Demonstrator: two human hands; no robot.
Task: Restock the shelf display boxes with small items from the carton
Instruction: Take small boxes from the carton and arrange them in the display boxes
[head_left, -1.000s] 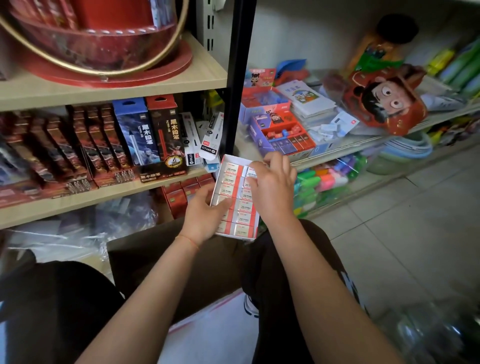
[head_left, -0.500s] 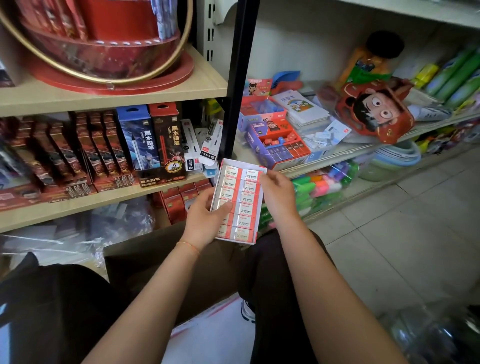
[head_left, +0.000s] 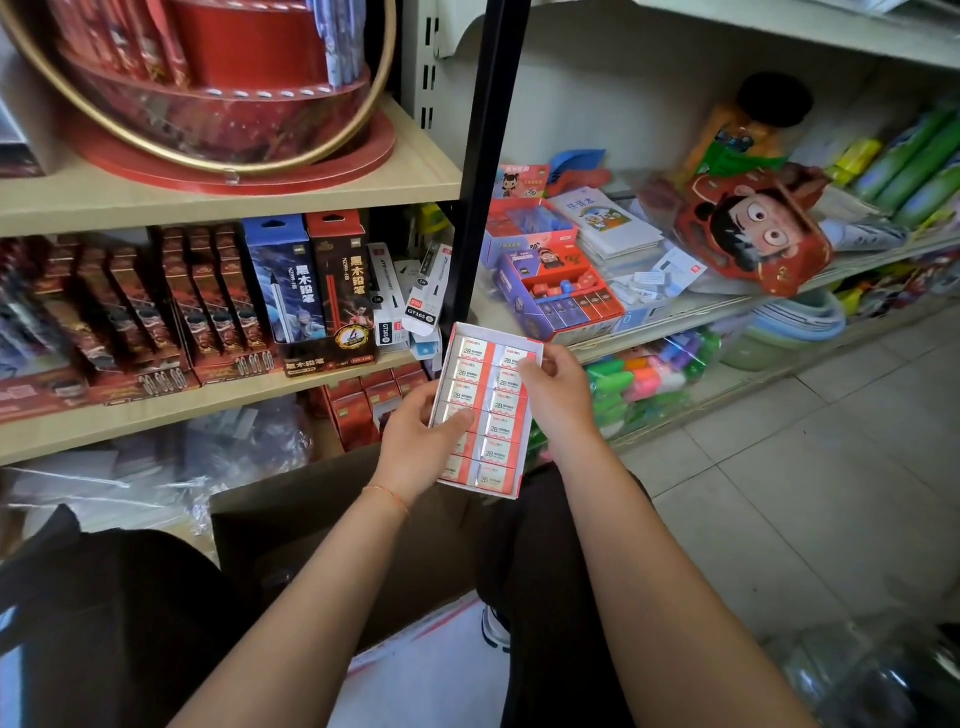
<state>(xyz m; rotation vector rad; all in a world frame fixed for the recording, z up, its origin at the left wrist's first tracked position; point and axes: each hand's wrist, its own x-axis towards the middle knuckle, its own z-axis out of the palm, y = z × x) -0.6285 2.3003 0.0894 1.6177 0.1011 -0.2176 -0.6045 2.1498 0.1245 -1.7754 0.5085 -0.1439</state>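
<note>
A white display box of erasers (head_left: 488, 415) with red-and-white wrappers, packed in two columns, is held up in front of the shelves. My left hand (head_left: 421, 441) grips its left side, thumb lying across the erasers. My right hand (head_left: 558, 395) holds the right edge, fingers curled over the rim. A brown carton (head_left: 332, 525) stands open below, between my knees. On the right shelf sits a purple and red display box (head_left: 558, 296) with small items in it.
Pencil boxes (head_left: 311, 291) line the left wooden shelf (head_left: 156, 410), with a round red stand (head_left: 234, 93) above. A black upright post (head_left: 483, 171) divides the shelves. A red cartoon-face pack (head_left: 753, 234) lies right. Tiled floor (head_left: 805, 467) spreads right.
The eraser box has been lifted slightly and brought upright toward the shelves. My right hand slid from on top of the erasers to the box's right edge.
</note>
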